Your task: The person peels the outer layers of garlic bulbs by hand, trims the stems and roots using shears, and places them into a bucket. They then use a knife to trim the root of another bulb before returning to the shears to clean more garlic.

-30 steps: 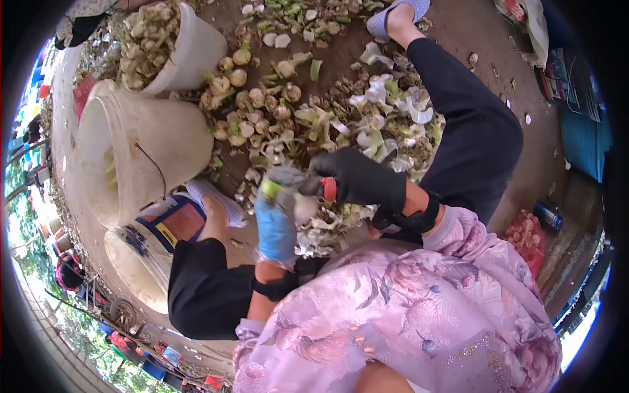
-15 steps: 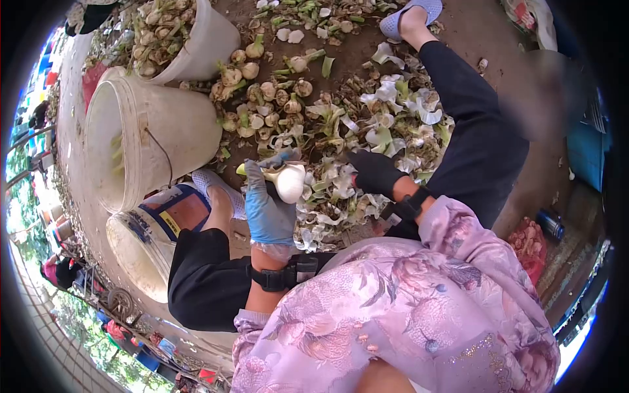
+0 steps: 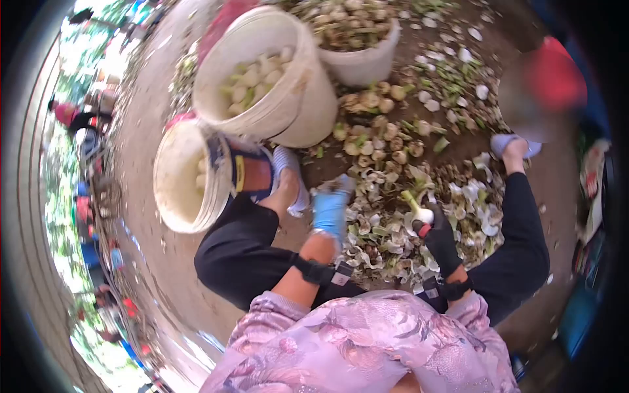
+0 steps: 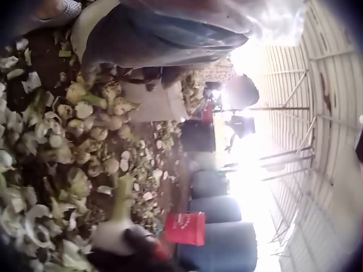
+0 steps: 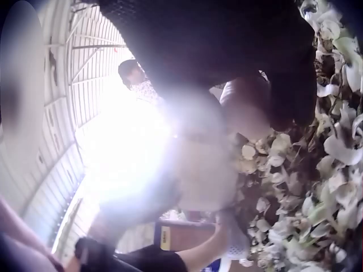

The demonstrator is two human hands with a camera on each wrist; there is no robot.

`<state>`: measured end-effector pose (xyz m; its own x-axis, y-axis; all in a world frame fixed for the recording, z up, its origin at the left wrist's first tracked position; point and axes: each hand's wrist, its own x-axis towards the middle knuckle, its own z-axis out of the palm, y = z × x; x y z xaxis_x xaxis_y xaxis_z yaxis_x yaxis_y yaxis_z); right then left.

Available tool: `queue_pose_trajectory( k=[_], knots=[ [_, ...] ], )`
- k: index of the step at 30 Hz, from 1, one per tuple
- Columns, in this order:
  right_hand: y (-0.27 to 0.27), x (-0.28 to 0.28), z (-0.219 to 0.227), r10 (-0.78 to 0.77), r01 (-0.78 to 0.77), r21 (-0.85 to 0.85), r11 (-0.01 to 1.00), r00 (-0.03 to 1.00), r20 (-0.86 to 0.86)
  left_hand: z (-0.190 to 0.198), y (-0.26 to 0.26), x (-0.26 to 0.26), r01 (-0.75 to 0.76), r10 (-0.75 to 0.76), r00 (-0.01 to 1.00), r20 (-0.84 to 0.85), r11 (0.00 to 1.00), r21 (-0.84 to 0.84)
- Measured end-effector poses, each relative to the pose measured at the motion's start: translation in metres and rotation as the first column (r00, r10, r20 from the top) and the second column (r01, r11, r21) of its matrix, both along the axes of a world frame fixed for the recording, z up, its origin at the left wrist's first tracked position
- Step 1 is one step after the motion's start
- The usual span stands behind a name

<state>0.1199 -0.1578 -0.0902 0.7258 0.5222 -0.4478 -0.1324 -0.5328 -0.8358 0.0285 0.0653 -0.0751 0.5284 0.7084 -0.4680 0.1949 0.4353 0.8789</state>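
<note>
In the head view, the right hand, black-gloved (image 3: 441, 243), grips a peeled white garlic bulb (image 3: 424, 215) whose green stem points up and left. The left wrist view also shows this bulb (image 4: 110, 237), partly covered by dark glove fingers. The left hand, in a blue glove with dirty fingertips (image 3: 332, 208), reaches towards unpeeled garlic bulbs (image 3: 371, 149), apart from the right hand. Nothing is visibly held in it, though its fingertips are blurred. Torn garlic skins (image 3: 377, 229) lie below and between the hands.
A large white bucket (image 3: 314, 108) holds peeled bulbs at the upper left; a smaller bucket (image 3: 219, 187) stands by the left foot. Behind is a tub (image 3: 367, 65) heaped with garlic. The person's knees (image 3: 229, 262) flank the heap.
The peeled bulb has passed from the left hand to the right hand. The left hand has moved towards the unpeeled bulbs. The head view has swung left, showing more of the buckets.
</note>
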Motion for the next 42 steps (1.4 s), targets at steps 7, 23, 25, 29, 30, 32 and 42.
queue_pose_trajectory(
  k=[7,23,25,29,30,32,42],
  knots=[
    [0.147,-0.032,0.139,0.243,-0.257,0.525,0.812,0.965,0.096,-0.081,-0.029,-0.041,0.562,-0.472,0.816,-0.335,0.782,0.268],
    [0.103,0.135,-0.169,-0.040,0.321,-0.267,0.908,0.702,0.711,-0.001,-0.029,0.003,0.503,-0.534,0.838,-0.112,0.836,-0.218],
    [0.096,0.148,-0.178,0.009,0.171,-0.242,0.955,0.800,0.600,-0.005,-0.028,0.002,0.513,-0.537,0.834,-0.127,0.840,-0.179],
    [0.021,0.216,-0.130,-0.395,0.231,0.324,0.918,0.439,0.807,0.006,-0.032,0.010,0.414,-0.477,0.867,-0.145,0.850,-0.325],
    [-0.011,0.227,-0.093,-0.592,0.330,0.512,0.793,0.615,0.520,0.003,-0.035,0.008,0.434,-0.484,0.863,-0.146,0.858,-0.277],
    [-0.035,0.211,-0.006,-0.747,0.535,0.616,0.578,0.650,0.137,0.006,-0.037,0.007,0.445,-0.492,0.861,-0.129,0.852,-0.275],
    [0.014,0.023,0.070,-0.162,0.293,0.372,0.881,0.924,-0.345,0.052,-0.079,0.018,0.539,-0.567,0.815,0.120,0.818,0.204]
  ],
)
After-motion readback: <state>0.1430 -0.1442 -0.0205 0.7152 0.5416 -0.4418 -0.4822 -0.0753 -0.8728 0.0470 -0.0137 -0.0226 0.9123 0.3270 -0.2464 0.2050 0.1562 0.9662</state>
